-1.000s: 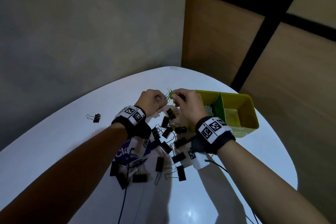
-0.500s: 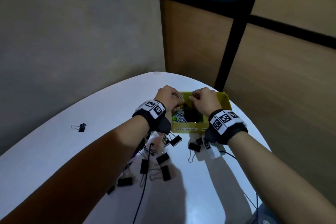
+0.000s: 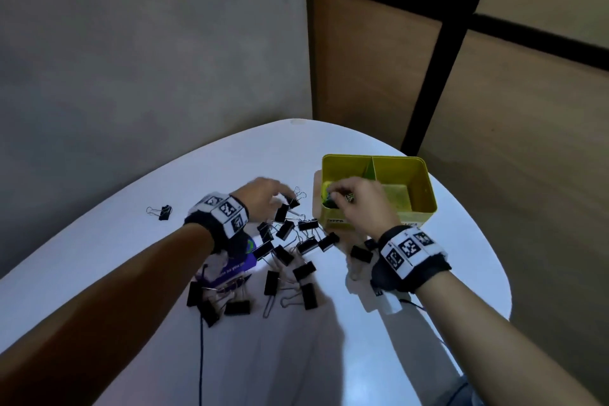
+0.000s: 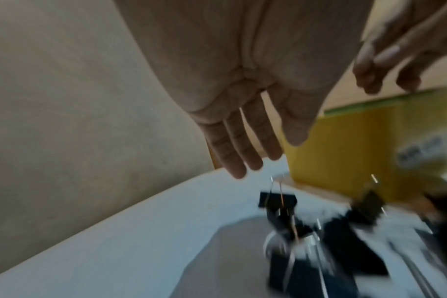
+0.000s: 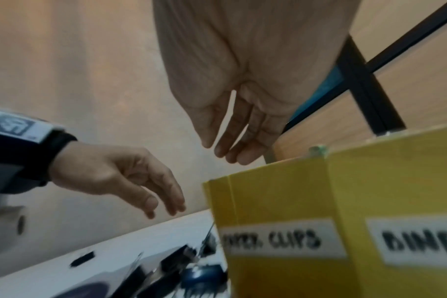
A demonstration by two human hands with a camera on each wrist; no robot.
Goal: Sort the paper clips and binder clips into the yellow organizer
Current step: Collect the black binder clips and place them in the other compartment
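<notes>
The yellow organizer [image 3: 425, 188] stands at the table's far right, split by a divider. Its front labels [image 5: 281, 241] mark a paper clips half on the left and a binder half on the right. My right hand [image 3: 339, 196] hovers over the left half with relaxed, straight fingers [image 5: 225, 149] and holds nothing. Coloured paper clips [image 3: 327, 198] show under it. My left hand [image 3: 280, 191] hangs open above the pile of black binder clips [image 3: 286, 247], fingers [image 4: 242, 153] straight and apart from them. The right half of the organizer looks bare.
One binder clip [image 3: 163, 212] lies alone at the far left of the white table [image 3: 99, 257]. A purple printed packet [image 3: 237, 265] sits under the pile beneath my left wrist. A grey wall and wooden panels stand close behind the table's rounded far edge.
Both hands were pinching a green paper clip together over the organizer. They have parted and hold nothing: the left swung left over the binder clips, the right stays over the paper clips half.
</notes>
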